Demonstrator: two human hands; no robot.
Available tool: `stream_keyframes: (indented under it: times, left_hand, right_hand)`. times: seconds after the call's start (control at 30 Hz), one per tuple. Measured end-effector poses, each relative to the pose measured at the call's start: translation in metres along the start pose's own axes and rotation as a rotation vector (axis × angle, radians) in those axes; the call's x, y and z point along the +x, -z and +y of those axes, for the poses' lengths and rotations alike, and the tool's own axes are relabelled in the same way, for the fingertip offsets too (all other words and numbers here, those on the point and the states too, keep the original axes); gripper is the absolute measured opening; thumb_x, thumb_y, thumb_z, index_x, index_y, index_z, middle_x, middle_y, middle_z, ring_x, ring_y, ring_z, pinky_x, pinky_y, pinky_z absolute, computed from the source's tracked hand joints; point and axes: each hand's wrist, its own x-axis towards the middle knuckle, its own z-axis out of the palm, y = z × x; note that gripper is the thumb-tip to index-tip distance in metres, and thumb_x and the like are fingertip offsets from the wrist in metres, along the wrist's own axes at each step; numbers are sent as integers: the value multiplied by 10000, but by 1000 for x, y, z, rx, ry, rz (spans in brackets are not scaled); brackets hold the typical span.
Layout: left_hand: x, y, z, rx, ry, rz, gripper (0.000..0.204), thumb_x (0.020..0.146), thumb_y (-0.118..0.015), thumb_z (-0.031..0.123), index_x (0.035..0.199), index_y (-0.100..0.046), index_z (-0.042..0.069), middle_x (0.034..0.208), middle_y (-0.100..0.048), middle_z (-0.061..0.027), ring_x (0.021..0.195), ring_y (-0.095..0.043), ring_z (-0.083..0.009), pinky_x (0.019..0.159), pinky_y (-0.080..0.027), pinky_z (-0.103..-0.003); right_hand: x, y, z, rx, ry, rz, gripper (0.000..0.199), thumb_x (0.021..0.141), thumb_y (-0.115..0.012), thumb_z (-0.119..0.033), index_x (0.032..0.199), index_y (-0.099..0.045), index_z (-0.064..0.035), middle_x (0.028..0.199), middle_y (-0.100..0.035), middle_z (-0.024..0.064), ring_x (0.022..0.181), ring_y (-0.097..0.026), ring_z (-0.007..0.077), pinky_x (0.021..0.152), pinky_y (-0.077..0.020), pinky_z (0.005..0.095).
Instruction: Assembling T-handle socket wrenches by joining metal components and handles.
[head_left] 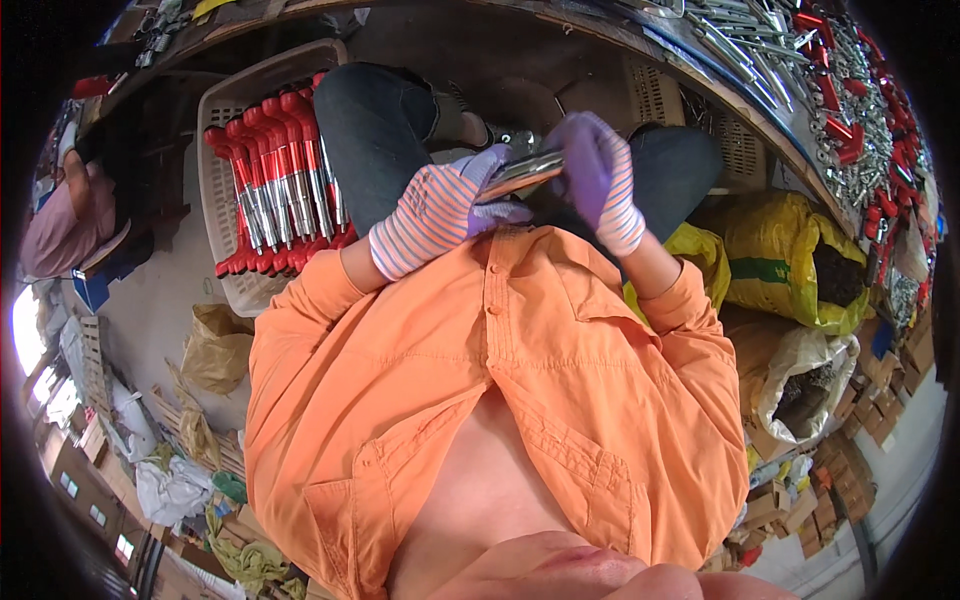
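Over the lap of the seated person in the orange button shirt (pixel 480 380), both hands work one piece: a short shiny metal rod with a copper-toned sheen (pixel 522 172), held level between the knees, close to the chest. The left hand (pixel 440 215), in a striped knit glove with purple-coated palm, is curled closed around the near end of the rod. The right hand (pixel 598 180), same kind of glove, wraps over the far end from above, fingers (pixel 580 150) bent down over it. Both grips are closed on the rod, no gap showing.

Doing this step well, as I judge it: keep the left hand as the steady anchor and let the right do any turning or pushing, so the piece stays in line and doesn't cock sideways. Coated palms should give good bite on smooth metal; squeeze firm, not hard. Keep it over the lap so a slip lands on the legs, not the floor.

Just beside the left knee sits a beige perforated plastic crate (pixel 222 130) packed with red-handled, silver-shafted metal tools (pixel 280 185) laid in rows. To the right, a yellow sack (pixel 790 245) and a white sack (pixel 810 360), both open with dark contents. Along the upper right runs a desk (pixel 700 60) heaped with loose silver and red metal parts (pixel 850 110). Another person sits at far left (pixel 65 215), well apart.
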Motion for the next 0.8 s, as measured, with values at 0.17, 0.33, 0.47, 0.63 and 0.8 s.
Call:
stream_keyframes:
  times: [0.17, 0.33, 0.47, 0.63, 0.8]
  left_hand:
    - [2, -9, -1, -47, -135, 120, 706, 761, -763, 413, 1269, -515, -9, 916, -675, -210, 805, -670, -346, 684, -538, -394]
    - [11, 6, 9, -152, 34, -11, 547, 798, -743, 356, 1202, -585, 23, 950, -660, -213, 857, -646, -385, 722, -526, -383]
    - [18, 14, 11, -302, 59, -98, 379, 852, -695, 307, 1104, -635, 30, 873, -640, -216, 769, -629, -392, 661, -508, -376]
    - [21, 16, 4, -253, -6, 86, 311, 850, -681, 302, 1074, -656, 87, 829, -663, -180, 765, -640, -366, 651, -513, -398]
    - [27, 32, -18, -86, 94, 349, 272, 822, -701, 288, 970, -675, 61, 777, -659, -183, 692, -640, -365, 584, -516, -395]
  right_hand:
    - [-7, -13, -2, -66, 15, 55, 255, 994, -475, -192, 818, -567, -32, 678, -490, -24, 640, -424, 34, 533, -365, 230]
    - [-4, -11, -4, -52, -14, 53, 277, 991, -460, -183, 812, -586, -13, 630, -503, 4, 597, -454, 83, 539, -386, 265]
    - [3, -9, 3, -122, 105, 81, 270, 987, -461, -175, 818, -591, -10, 625, -512, 2, 607, -465, 79, 542, -394, 268]
    - [23, -3, -15, -209, 120, -83, 151, 959, -498, -93, 918, -611, -1, 725, -562, 21, 678, -498, 83, 593, -430, 255]
    - [143, 41, -91, -978, 1005, 165, 190, 868, -627, -33, 1055, -644, -6, 871, -642, 34, 774, -613, 143, 700, -495, 291]
